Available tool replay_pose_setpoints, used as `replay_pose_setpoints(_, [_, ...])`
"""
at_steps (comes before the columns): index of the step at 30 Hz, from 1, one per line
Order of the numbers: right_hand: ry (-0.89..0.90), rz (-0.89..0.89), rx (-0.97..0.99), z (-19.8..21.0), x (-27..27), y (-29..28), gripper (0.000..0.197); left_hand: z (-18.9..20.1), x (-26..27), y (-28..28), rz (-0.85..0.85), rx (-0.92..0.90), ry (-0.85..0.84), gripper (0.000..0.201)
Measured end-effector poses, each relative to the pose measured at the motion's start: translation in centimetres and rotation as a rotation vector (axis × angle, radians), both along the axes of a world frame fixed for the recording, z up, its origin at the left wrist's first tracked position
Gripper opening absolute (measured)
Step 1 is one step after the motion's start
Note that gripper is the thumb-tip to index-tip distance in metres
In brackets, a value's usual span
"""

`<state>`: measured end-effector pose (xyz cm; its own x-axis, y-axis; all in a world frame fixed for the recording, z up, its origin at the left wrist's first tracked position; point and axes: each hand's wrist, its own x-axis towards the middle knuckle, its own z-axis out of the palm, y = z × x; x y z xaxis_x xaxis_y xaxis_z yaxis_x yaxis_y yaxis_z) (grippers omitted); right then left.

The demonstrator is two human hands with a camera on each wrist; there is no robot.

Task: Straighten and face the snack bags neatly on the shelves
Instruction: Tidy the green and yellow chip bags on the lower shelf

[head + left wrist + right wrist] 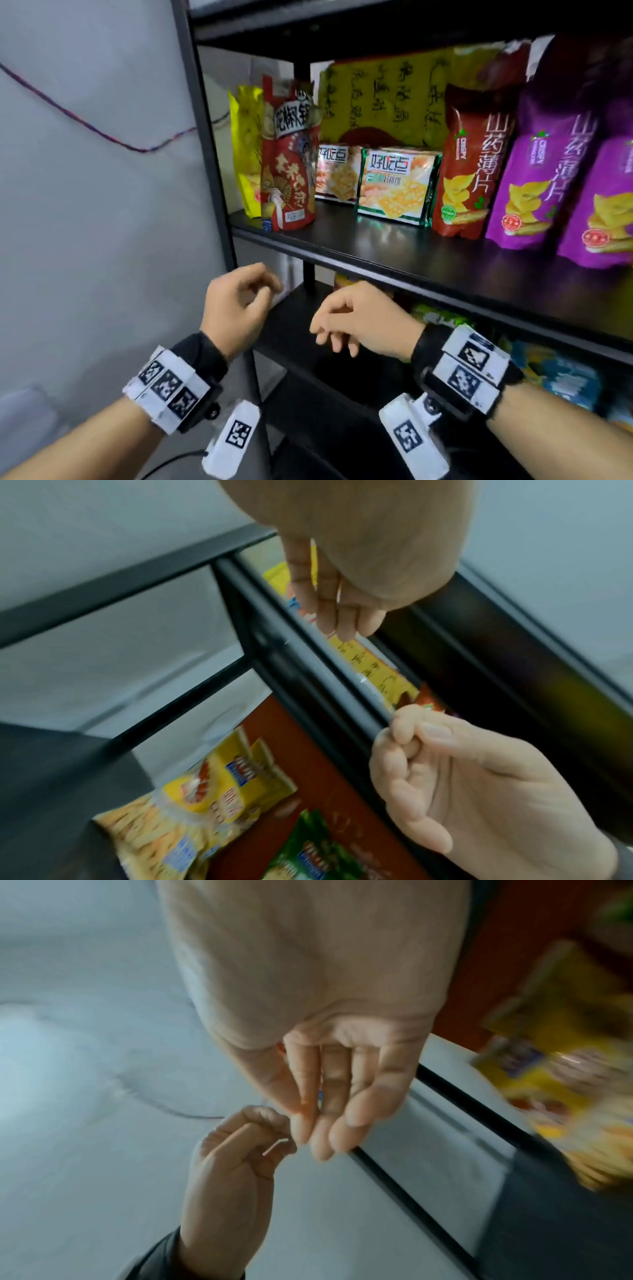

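Observation:
Snack bags stand on the upper shelf (359, 245): a yellow bag (246, 147) and a red bag (291, 164) at the left. Two cracker packs (397, 185) sit further back, and a red yam-chip bag (469, 164) and two purple bags (541, 178) stand at the right. My left hand (239, 301) hovers below that shelf's front edge with its fingers curled in and nothing visible in it. My right hand (352, 318) hangs beside it, fingers relaxed and empty. In the right wrist view the right hand's fingers (335, 1096) are nearly straight above the curled left hand (240, 1150).
A black upright post (209, 137) frames the shelf's left side against a pale wall crossed by a cord (85, 126). The lower shelf holds a yellow snack pack (205, 791), a green pack (318, 853) and blue bags (561, 373). A large yellow bag (383, 99) leans at the back.

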<state>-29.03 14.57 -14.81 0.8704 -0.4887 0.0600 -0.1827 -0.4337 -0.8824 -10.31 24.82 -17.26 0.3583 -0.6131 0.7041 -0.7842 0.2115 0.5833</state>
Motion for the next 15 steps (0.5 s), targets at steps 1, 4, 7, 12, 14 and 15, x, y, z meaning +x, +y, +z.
replay_pose_setpoints(1, [-0.045, 0.026, -0.035, 1.2, 0.2, 0.8, 0.017, 1.5, -0.2, 1.1, 0.011, -0.077, -0.044, 0.024])
replay_pose_setpoints(4, [-0.326, -0.082, -0.074, 5.8, 1.4, 1.1, 0.017, 6.2, 0.8, 1.7, 0.051, -0.273, -0.037, 0.028])
replay_pose_setpoints(7, [-0.508, -0.329, -0.229, 10.6, 3.5, -1.2, 0.018, 11.1, 2.5, -0.5, 0.134, -0.307, 0.081, 0.032])
replay_pose_setpoints(12, [-0.369, -0.537, -0.361, 14.9, 9.4, -3.1, 0.102, 16.6, 5.1, -5.3, 0.221, -0.192, 0.134, 0.040])
replay_pose_setpoints(14, [-0.271, -0.544, -0.315, 15.5, 12.2, -2.8, 0.125, 17.8, 6.4, -7.1, 0.249, -0.024, 0.163, 0.046])
replay_pose_setpoints(15, [-0.224, -0.534, -0.285, 15.6, 13.4, -2.9, 0.130, 18.1, 7.1, -8.0, 0.245, 0.072, 0.161, 0.050])
